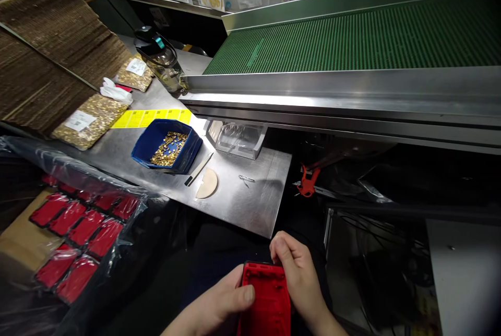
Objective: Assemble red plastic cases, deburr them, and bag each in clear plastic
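My left hand point(223, 299) grips a red plastic shell point(266, 299) with a black rim, its thumb over the near left edge and its fingers hidden beneath. The open inside of the shell, with small posts and slots, faces up. At the shell's upper right corner, my right hand point(299, 278) has its fingers curled together against the edge. Whatever those fingers hold, if anything, is hidden. Beyond my hands, on the metal table point(262, 205), stands a blue bin point(191, 151) partly filled with small brass-coloured pieces point(170, 148).
Left of me, a plastic-lined box point(23, 226) holds several red shells point(84, 224). Bags of brass pieces point(94, 119), a bottle point(162, 62), a pen-like tool point(199, 169), a half-round disc point(207, 183) and a clear tray point(238, 140) lie about. A green conveyor point(332, 38) runs behind.
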`<state>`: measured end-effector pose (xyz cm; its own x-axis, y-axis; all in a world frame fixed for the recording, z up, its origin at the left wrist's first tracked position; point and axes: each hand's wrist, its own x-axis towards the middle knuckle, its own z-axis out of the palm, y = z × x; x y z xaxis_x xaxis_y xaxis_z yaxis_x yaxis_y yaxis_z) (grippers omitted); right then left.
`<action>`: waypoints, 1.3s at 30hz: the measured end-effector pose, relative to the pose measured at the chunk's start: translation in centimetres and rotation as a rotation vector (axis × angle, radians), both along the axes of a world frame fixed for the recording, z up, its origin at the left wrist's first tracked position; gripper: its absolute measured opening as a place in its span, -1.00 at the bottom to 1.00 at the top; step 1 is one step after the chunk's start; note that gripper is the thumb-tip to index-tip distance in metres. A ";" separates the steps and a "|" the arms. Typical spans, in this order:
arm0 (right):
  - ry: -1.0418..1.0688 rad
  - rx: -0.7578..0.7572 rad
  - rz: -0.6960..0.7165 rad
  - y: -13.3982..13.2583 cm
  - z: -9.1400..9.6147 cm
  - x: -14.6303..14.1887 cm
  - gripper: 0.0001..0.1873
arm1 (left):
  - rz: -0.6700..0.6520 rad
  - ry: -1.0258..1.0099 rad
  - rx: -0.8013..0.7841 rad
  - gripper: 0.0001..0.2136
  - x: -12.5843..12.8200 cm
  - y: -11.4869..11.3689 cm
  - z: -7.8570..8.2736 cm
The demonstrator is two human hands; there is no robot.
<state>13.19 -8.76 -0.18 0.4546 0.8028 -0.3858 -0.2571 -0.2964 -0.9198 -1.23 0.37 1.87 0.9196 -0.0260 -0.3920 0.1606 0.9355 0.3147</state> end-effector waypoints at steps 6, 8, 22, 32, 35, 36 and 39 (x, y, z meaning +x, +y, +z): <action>0.074 0.082 0.053 0.0 0.0 0.0 -0.51 | -0.004 0.013 -0.012 -0.41 0.2 0.2 0.1; 0.016 0.068 0.035 -0.1 -0.1 -0.1 -0.50 | -0.015 0.016 -0.002 -0.41 0.2 0.3 0.1; -0.118 0.053 -0.060 -0.4 -0.7 -0.6 -0.49 | -0.026 0.030 0.022 -0.37 -0.5 0.5 0.0; -0.257 0.012 -0.170 -0.6 -0.5 -0.8 -0.49 | 0.015 0.135 0.031 -0.43 -0.9 0.4 0.8; -0.262 0.037 -0.138 -0.7 -0.3 -0.7 -0.54 | 0.013 0.112 0.050 -0.41 -0.8 0.3 0.8; -0.203 0.068 -0.083 -0.7 -0.2 -0.7 -0.56 | 0.009 0.090 0.051 -0.40 -0.8 0.3 0.8; -0.042 0.111 0.011 -0.6 -0.1 -0.8 -0.54 | -0.002 0.043 0.055 -0.38 -0.6 0.2 0.3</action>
<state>12.38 -9.36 -0.28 0.4591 0.8447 -0.2750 -0.2150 -0.1947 -0.9570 -1.88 0.61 2.21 0.9016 -0.0053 -0.4324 0.1772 0.9166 0.3584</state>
